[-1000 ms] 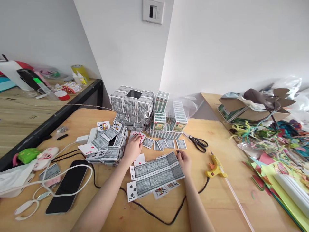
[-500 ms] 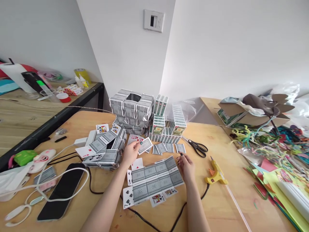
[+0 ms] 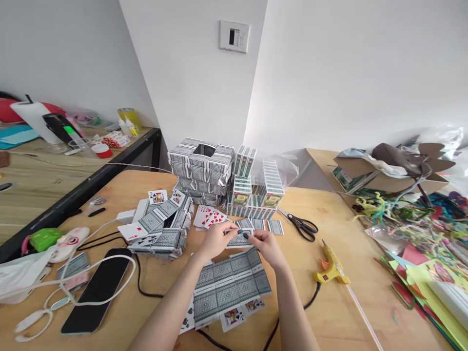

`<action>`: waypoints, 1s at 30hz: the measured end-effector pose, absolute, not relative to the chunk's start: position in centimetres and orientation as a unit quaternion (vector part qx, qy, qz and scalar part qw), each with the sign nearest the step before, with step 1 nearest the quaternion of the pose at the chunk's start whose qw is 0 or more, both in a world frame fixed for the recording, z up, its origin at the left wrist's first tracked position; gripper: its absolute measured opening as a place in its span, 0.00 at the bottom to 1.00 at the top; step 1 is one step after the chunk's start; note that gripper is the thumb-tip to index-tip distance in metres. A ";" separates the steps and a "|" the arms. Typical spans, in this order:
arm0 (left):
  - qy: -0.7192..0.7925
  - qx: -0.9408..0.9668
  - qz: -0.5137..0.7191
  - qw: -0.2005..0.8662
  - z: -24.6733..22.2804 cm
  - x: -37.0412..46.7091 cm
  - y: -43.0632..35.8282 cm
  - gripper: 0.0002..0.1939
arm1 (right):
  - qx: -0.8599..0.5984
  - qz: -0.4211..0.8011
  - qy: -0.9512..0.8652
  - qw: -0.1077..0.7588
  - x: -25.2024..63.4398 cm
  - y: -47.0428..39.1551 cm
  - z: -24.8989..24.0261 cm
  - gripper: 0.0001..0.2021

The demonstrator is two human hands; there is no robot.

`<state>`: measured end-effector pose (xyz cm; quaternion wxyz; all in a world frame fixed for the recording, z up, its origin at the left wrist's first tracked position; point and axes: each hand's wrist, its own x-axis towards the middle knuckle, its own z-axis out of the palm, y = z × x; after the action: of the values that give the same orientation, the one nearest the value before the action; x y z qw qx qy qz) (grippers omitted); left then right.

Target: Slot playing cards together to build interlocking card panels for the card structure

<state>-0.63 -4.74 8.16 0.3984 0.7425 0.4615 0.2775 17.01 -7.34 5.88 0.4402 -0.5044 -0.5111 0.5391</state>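
Observation:
Both my hands meet over the table at a single playing card (image 3: 238,240), its patterned back facing me. My left hand (image 3: 218,240) pinches the card's upper edge, and my right hand (image 3: 268,246) is closed on its upper right corner. Just below them lies a panel of joined playing cards (image 3: 228,287), backs up, with several face-up cards sticking out along its edges. Loose cards (image 3: 259,224) lie in a row behind my fingers. A fan of red-suit cards (image 3: 208,217) rests left of that row.
A box-like structure of cards (image 3: 201,168) stands at the back beside stacked card packs (image 3: 272,185). Left of my hands is another card structure (image 3: 171,239). Scissors (image 3: 305,226) and a yellow glue gun (image 3: 332,267) lie right; a phone (image 3: 97,292) and cables lie left.
My left hand has moved right and down with the card. My right hand has moved left from the loose cards to meet it, and the card is now between both hands.

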 end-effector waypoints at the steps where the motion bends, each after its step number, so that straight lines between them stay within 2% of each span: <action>1: 0.463 0.747 0.267 0.395 8.3 -1.0 -4.8 0.15 | -0.508 0.540 -0.500 0.448 17.2 -7.4 5.6 0.16; 6: 0.544 0.752 0.250 0.277 7.8 -4.9 -5.9 0.17 | -0.532 0.535 -0.350 0.555 19.2 -8.6 3.6 0.16; 9: 0.577 0.737 0.241 0.257 6.3 -7.3 -8.0 0.18 | -0.517 0.536 -0.258 0.616 20.1 -9.6 2.4 0.17; 12: 0.635 0.687 0.233 0.267 4.4 -8.5 -10.7 0.19 | -0.520 0.542 -0.219 0.623 19.8 -10.6 1.2 0.17; 18: 0.703 0.618 0.221 0.273 2.4 -8.9 -13.0 0.27 | -0.544 0.535 -0.217 0.609 18.4 -11.0 0.1 0.14; 20: 0.695 0.612 0.213 0.312 2.4 -8.8 -12.4 0.20 | -0.561 0.519 -0.223 0.604 18.4 -10.8 0.1 0.15; 22: 0.665 0.624 0.196 0.360 2.4 -8.3 -11.5 0.06 | -0.575 0.509 -0.227 0.599 18.6 -10.7 0.3 0.16; 23: 0.650 0.637 0.192 0.367 2.5 -7.9 -11.0 0.03 | -0.579 0.508 -0.226 0.596 18.7 -10.7 0.3 0.17; 27: 0.635 0.646 0.234 0.354 3.0 -6.1 -8.6 0.05 | -0.576 0.506 -0.202 0.610 19.5 -10.7 0.4 0.16; 30: 0.621 0.610 0.310 0.383 3.2 -5.2 -6.6 0.15 | -0.564 0.490 -0.195 0.635 20.2 -10.6 0.1 0.15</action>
<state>-5.23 -6.57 3.18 0.3825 0.6097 0.6213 0.3098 20.19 -10.63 0.11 0.6355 -0.5639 -0.1954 0.4899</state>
